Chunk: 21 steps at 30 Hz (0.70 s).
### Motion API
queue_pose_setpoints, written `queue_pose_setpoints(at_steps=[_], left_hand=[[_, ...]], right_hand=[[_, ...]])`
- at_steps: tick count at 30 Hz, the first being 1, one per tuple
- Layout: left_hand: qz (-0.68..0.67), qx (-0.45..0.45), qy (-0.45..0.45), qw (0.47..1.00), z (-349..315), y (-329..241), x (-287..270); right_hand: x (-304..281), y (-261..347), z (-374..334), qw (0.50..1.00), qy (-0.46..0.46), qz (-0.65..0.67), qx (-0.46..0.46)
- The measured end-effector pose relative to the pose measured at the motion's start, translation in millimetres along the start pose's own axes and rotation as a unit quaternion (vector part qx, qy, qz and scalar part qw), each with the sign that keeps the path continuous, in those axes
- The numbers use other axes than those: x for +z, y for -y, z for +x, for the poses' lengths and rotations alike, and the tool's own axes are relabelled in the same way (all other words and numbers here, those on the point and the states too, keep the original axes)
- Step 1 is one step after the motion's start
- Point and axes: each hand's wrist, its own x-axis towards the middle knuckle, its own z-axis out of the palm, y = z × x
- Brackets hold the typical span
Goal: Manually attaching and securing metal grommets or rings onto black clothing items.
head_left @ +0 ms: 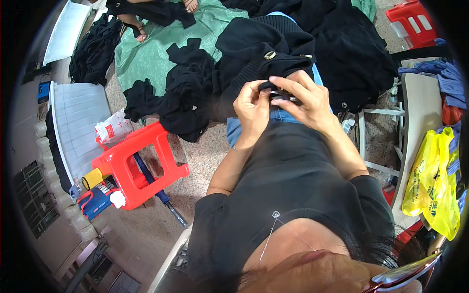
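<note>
A black knit cardigan [244, 61] with ribbed edging and gold-rimmed buttons lies bunched over my lap. My left hand [252, 108] is closed, pinching a fold of its black fabric between thumb and fingers. Close beside it, my right hand [307, 100] grips a small shiny metal object [283, 95] between thumb and fingers, right at the pinched fabric. The fingers cover most of that object, so its kind cannot be made out. One button [269, 55] shows just beyond my hands.
More black garments [188, 88] spread over a green sheet [146, 63] and in a large pile [349, 53] at right. A red plastic stool [141, 166] stands at left. A yellow bag [430, 180] lies on a pale surface at right. Another person's feet show at the far end.
</note>
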Motion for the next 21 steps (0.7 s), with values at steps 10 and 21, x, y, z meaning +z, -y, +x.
queue_pose_setpoints(at_steps=[10, 21], left_hand=[[0.019, -0.012, 0.039, 0.999, 1.0, 0.2, -1.9], [0.057, 0.042, 0.107, 0.992, 1.6, -7.6, -2.0]], right_hand=[[35.6, -28.7, -31.7, 0.909, -0.021, 0.304, 0.286], [44.0, -23.6, -31.4, 0.944, -0.069, 0.234, 0.222]])
